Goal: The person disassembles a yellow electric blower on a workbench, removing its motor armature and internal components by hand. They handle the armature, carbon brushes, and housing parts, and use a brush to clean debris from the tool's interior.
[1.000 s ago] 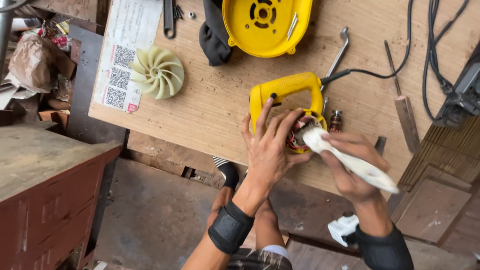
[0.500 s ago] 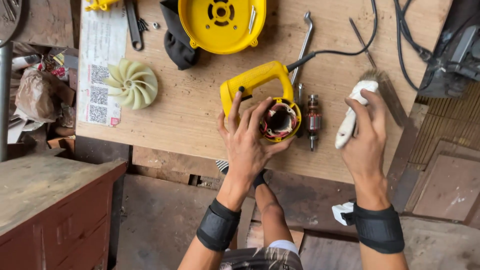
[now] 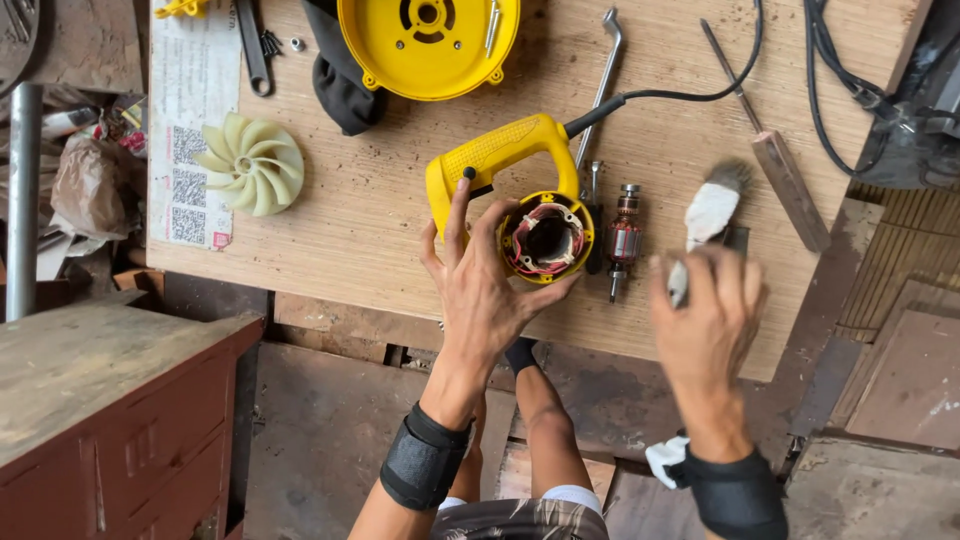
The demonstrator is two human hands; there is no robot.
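My left hand (image 3: pixel 482 288) grips the yellow power-tool body (image 3: pixel 505 170) on the wooden board (image 3: pixel 380 220), fingers around its open motor housing (image 3: pixel 546 238), where copper windings show. My right hand (image 3: pixel 706 322) holds a white brush (image 3: pixel 708 215) by its handle, bristles pointing away from me, blurred by motion, to the right of the housing. The loose motor armature (image 3: pixel 625 238) lies on the board between the housing and the brush.
A pale yellow fan impeller (image 3: pixel 251 165) lies on a printed sheet (image 3: pixel 190 120) at the left. A round yellow cover (image 3: pixel 428 45), a black cloth (image 3: pixel 340 75), a wrench (image 3: pixel 603 85), a chisel (image 3: pixel 775 165) and black cables (image 3: pixel 840 70) lie farther back. A brown cabinet (image 3: pixel 110 400) stands lower left.
My right hand has carried the brush away from the housing to the right and swung it. My left hand stays on the yellow tool. The view has shifted, so everything sits more to the right.
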